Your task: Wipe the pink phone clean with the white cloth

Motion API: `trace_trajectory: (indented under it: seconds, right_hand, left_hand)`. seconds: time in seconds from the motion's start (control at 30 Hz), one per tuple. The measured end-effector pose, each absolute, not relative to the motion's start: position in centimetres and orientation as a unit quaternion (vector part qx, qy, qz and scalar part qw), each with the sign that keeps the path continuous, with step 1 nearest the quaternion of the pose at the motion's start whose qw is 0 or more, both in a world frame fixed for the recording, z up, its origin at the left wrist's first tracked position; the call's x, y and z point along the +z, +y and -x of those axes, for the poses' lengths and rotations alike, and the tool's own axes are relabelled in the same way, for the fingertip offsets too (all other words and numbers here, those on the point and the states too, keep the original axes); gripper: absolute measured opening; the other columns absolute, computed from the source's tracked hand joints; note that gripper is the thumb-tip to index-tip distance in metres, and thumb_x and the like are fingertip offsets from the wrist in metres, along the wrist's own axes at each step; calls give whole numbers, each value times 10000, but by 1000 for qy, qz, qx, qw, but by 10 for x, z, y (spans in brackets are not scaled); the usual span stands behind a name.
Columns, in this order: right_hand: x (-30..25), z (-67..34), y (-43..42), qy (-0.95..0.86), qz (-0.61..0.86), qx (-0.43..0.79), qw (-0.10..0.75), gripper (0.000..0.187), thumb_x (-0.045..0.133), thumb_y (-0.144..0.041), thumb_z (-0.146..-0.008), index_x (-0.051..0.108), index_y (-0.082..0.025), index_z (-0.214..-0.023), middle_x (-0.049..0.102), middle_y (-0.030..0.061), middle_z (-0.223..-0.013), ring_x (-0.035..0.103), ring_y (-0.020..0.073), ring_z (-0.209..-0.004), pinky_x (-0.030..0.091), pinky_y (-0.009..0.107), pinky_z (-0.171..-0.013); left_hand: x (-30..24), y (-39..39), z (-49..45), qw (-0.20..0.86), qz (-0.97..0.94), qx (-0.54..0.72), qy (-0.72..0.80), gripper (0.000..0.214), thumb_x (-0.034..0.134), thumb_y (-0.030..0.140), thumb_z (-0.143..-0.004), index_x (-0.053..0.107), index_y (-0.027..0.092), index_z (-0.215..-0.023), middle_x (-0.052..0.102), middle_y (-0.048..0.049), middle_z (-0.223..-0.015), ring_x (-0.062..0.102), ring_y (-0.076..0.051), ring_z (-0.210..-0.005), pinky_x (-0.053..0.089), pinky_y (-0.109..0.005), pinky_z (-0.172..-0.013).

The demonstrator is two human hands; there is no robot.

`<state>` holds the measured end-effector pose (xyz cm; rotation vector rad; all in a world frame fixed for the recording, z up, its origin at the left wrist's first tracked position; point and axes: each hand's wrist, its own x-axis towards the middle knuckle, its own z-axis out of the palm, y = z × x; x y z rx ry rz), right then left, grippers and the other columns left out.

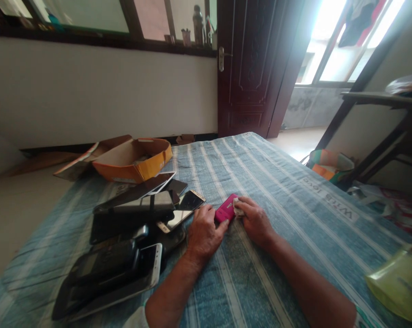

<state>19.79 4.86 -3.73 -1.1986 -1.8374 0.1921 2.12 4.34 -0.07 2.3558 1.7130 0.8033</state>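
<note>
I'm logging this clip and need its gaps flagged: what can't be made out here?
All in the head view:
- white wad: what it is; the right hand covers most of it.
- pink device: print too small to read; the left hand hides its near end.
- orange box: contents hidden by its wall.
- yellow-green thing: blurred, cut off by the right edge.
- pile of phones: lower ones are covered.

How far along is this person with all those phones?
Done: no phone lies set apart as finished, as far as I can see. In hand: the left hand holds a pink phone while the right hand presses a white cloth on it. Left: probably the pile of phones beside it.
</note>
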Motion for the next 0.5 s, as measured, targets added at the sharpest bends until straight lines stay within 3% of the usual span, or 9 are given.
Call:
trace_trajectory:
  seconds: [0.2,0.5]
  right_hand:
    - [-32,-192,51,-756,479,23,446,397,406,-6,-788,681,-199,-999,671,82,-1068,604,199,-1056,505,328,-929]
    - [-15,-169,43,-859,372,-17,350,251,475,-100,-887,663,-179,-1031,678,92,-1037,578,223,-1078,463,390,-983]
  left_hand:
    - [-2,42,-22,71,-780,264,563,246,748,310,-711,648,158,-877,640,-109,-1061,592,-280,-1002,515,-385,-864]
    - [-11,45,-20,66,-776,281,560,192,699,227,-716,644,182,-894,642,-94,-1070,593,-265,-1002,515,-380,-857]
